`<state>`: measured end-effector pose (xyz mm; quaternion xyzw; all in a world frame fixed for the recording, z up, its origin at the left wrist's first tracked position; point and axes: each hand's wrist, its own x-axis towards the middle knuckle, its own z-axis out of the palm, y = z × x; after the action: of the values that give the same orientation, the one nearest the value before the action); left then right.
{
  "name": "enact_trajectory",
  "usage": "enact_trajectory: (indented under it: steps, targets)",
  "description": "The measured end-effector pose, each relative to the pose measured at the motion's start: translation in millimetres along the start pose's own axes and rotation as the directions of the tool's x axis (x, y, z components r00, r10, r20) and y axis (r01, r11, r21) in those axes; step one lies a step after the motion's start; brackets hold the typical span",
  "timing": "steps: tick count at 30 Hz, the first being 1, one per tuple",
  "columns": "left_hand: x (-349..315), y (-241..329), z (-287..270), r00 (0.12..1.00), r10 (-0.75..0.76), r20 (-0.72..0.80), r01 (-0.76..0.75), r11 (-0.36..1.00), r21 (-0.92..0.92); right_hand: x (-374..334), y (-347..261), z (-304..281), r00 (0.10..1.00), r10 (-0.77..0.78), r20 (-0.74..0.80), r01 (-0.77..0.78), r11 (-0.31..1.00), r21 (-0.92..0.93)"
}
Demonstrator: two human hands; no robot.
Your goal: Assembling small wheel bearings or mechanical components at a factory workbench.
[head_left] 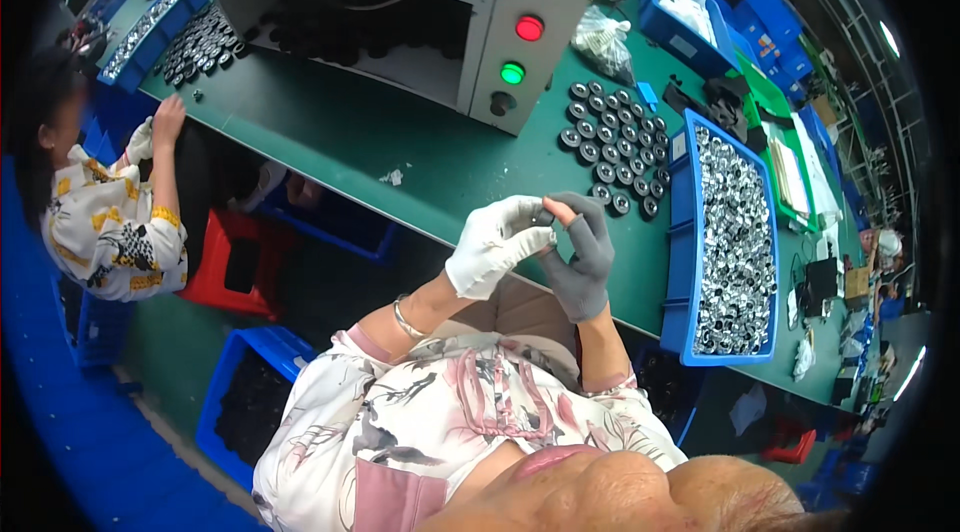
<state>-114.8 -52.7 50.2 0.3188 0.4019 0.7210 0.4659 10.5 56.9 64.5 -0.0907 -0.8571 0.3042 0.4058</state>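
In front of my chest, at the near edge of the green bench, my left hand [497,244] in a white glove meets my right hand [582,257] in a grey glove with bare fingertips showing. Both are closed, thumbs and fingers pinching a small dark part [543,218] between them. Fingers hide most of it, so its exact kind does not show. Nearest beyond my right hand lie several black ring-shaped parts [622,147] with shiny centres, set out in rows. To their right a blue bin [680,282] holds many small shiny metal pieces [735,242].
A beige machine [490,32] with an open front and red and green buttons stands on the bench [340,142]. At left, a co-worker [110,202] sits near more black parts [203,42]. Below are a red stool [225,267] and a blue crate [215,412].
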Motion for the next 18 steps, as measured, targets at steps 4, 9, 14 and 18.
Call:
enact_trajectory:
  steps: [4, 9, 14, 18]
  targets:
    - [11.2, -6.9, 13.7, 0.998, 0.019, -0.058, -0.009, 0.988, 0.155, -6.9, 14.3, -4.4, 0.996, 0.059, -0.064, -0.056, 0.997, 0.047]
    - [8.4, -25.0, 43.1, 0.98, 0.034, -0.195, 0.008, 0.977, 0.214, -22.5, 20.8, -13.7, 0.978, 0.186, -0.097, -0.166, 0.968, 0.187]
    - [12.3, -40.5, 49.0, 0.946, 0.268, -0.182, -0.156, 0.868, 0.472, -32.6, 28.4, -27.4, 0.961, 0.274, -0.035, -0.249, 0.915, 0.317]
    - [20.8, -41.0, 48.3, 0.905, 0.396, -0.158, -0.178, 0.689, 0.702, -44.9, 36.9, -41.1, 0.92, 0.39, 0.022, -0.359, 0.82, 0.446]
